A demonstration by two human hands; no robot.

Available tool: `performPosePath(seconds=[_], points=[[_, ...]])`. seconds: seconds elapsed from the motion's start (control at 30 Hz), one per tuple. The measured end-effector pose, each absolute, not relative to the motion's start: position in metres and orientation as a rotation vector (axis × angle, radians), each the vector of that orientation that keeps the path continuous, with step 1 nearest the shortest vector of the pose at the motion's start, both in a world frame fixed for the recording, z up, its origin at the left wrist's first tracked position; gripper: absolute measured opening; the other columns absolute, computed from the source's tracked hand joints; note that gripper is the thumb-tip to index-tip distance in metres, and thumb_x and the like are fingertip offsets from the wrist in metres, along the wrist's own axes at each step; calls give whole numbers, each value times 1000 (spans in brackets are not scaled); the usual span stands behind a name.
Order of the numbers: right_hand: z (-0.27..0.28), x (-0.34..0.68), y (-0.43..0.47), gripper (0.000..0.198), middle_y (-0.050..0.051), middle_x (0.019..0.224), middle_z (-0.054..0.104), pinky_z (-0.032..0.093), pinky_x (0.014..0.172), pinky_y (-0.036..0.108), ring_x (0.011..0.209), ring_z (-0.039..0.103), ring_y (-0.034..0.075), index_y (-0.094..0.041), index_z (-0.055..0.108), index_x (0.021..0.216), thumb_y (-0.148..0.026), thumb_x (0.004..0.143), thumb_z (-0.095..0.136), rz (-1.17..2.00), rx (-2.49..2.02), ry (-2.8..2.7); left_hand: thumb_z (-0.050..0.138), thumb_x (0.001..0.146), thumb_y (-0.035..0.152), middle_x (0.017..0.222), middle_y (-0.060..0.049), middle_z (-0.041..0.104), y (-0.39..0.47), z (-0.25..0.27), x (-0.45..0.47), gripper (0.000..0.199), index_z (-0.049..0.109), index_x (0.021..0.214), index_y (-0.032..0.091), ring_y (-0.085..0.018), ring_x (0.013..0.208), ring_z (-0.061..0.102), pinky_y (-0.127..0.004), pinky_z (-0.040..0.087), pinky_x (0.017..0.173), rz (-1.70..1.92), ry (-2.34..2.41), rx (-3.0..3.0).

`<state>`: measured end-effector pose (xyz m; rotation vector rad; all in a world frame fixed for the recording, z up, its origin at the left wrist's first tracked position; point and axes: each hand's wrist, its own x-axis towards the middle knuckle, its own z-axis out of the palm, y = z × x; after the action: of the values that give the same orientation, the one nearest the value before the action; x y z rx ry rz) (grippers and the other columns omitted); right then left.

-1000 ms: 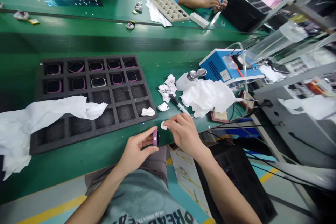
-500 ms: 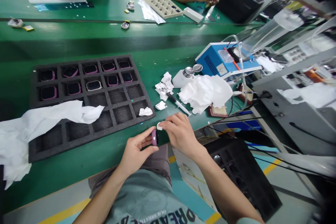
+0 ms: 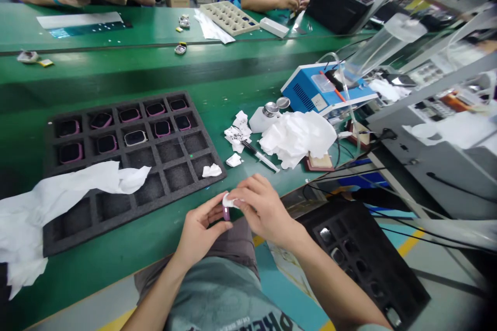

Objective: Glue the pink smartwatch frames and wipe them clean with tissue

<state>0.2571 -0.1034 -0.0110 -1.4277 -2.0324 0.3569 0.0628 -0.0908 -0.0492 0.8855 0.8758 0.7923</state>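
Observation:
Between its thumb and fingers my left hand grips a purple watch case, turned edge-on above the front edge of the bench. My right hand pinches a small white wipe that lies against the upper part of the case. The watch's face is mostly hidden from me. Just beyond my hands is a dark foam tray with several watches in its far two rows, most with purple frames and one with a pale frame. A crumpled wipe sits in its near right compartment.
White cloth drapes over the tray's left side. Right of the tray are a syringe, a pump bottle, a heap of wipes and a blue machine. A black tray sits low at right. Two people work opposite.
My right hand has brought the wipe over the watch's upper edge; before, it was just above it. The camera view has shifted slightly.

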Motion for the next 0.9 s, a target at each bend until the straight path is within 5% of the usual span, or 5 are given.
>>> performPosePath(seconds=[0.23, 0.6, 0.9], points=[[-9, 270, -108, 22, 7, 87, 66, 37, 73, 36, 85, 50, 22, -20, 71, 100, -13, 102, 50, 384, -1623, -2070, 87, 71, 14, 139, -12, 70, -91, -48, 61, 58, 75, 127, 21, -26, 118, 72, -35, 58, 103, 795, 862, 941], [-10, 267, -102, 26, 7, 84, 63, 34, 78, 41, 83, 43, 25, -21, 72, 94, -1, 89, 57, -41, -1688, -2294, 90, 69, 15, 137, -13, 71, -88, -44, 58, 58, 76, 125, 22, -29, 117, 73, -35, 61, 98, 778, 825, 916], [2, 260, -109, 24, 5, 90, 66, 38, 77, 36, 84, 49, 20, -22, 72, 103, -6, 95, 55, 137, -1469, -2060, 92, 68, 16, 130, -12, 75, -89, -50, 59, 58, 77, 123, 24, -25, 111, 76, -30, 61, 95, 800, 788, 892]])
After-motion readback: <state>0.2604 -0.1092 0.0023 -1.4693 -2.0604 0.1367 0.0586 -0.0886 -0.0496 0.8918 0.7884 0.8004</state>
